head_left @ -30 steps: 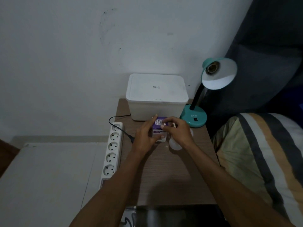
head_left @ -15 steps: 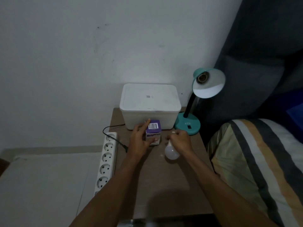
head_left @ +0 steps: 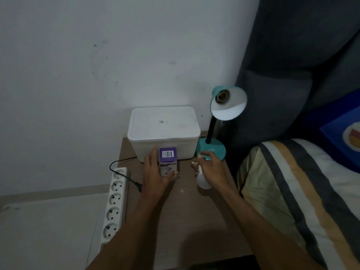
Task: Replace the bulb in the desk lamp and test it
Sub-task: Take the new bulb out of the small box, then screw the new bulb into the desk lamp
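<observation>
Bulb out, lamp socket bare

Left hand (head_left: 155,176) clasps the upright purple bulb box (head_left: 168,161) on the brown counter (head_left: 185,221). Right hand (head_left: 213,172) grips the white bulb (head_left: 202,182) just right of it, near the teal desk lamp (head_left: 220,121). White wall behind, power strip (head_left: 115,201) left, striped bedding (head_left: 302,191) right.

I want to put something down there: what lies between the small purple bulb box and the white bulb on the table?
Head view: only bare brown wooden tabletop lies between purple cardboard bulb box and white bulb.
</observation>
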Action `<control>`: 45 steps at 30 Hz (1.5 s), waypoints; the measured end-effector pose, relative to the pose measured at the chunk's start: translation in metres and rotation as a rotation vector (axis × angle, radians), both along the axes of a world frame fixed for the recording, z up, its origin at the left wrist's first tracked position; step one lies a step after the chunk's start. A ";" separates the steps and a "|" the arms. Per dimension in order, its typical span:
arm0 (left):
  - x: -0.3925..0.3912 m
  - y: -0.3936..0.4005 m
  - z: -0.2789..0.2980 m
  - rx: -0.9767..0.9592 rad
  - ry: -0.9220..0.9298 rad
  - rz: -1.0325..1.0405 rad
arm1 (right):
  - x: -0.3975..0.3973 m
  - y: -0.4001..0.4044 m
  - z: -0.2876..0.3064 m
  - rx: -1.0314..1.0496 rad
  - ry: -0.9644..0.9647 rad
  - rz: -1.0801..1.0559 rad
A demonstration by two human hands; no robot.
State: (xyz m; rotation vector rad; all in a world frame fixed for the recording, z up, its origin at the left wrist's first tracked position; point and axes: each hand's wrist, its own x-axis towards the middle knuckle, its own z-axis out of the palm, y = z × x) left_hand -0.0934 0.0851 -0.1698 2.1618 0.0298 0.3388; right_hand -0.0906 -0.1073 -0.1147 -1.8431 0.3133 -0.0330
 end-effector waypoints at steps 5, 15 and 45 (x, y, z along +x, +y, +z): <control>-0.005 -0.014 0.020 0.253 -0.298 0.017 | 0.008 -0.023 0.029 -0.091 -0.068 -0.127; 0.078 -0.086 0.121 0.364 -0.534 -0.351 | 0.035 -0.076 0.108 -0.016 -0.293 -0.190; 0.145 -0.121 0.142 0.273 -0.510 -0.610 | 0.080 -0.071 0.113 -0.511 -0.522 -0.147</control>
